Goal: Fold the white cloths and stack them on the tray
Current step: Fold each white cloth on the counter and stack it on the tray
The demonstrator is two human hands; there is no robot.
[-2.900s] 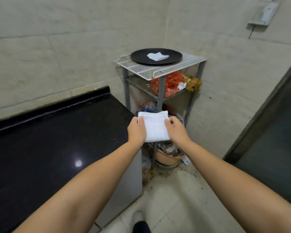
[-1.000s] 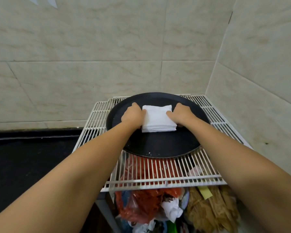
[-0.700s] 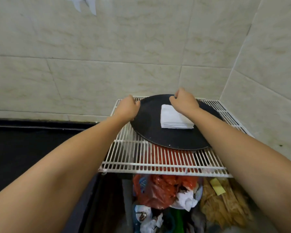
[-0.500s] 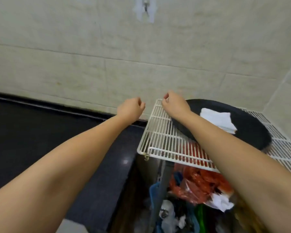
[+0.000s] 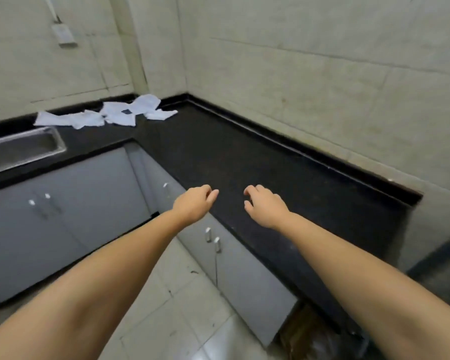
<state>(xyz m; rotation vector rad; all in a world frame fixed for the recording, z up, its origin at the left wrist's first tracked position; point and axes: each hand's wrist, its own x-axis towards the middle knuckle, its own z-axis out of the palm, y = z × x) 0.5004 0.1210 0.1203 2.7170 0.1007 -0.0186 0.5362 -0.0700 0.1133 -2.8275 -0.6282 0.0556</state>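
Several unfolded white cloths (image 5: pixel 107 116) lie crumpled in a loose pile at the far corner of the black L-shaped counter (image 5: pixel 244 157). My left hand (image 5: pixel 194 203) hangs in the air over the counter's front edge, fingers loosely curled and holding nothing. My right hand (image 5: pixel 264 205) hovers over the counter beside it, fingers relaxed and holding nothing. Both hands are far from the cloths. The tray is out of view.
A steel sink (image 5: pixel 21 149) is set into the counter at the left. Grey cabinet doors (image 5: pixel 63 203) with small handles run below the counter. Pale floor tiles (image 5: pixel 182 307) lie underfoot. Tiled walls close the corner, with a white wall box (image 5: pixel 63 35) at upper left.
Both hands let go of the folded cloth, which stayed on the black tray. The view swung left from the wire rack to the counter, and the tray left the frame.
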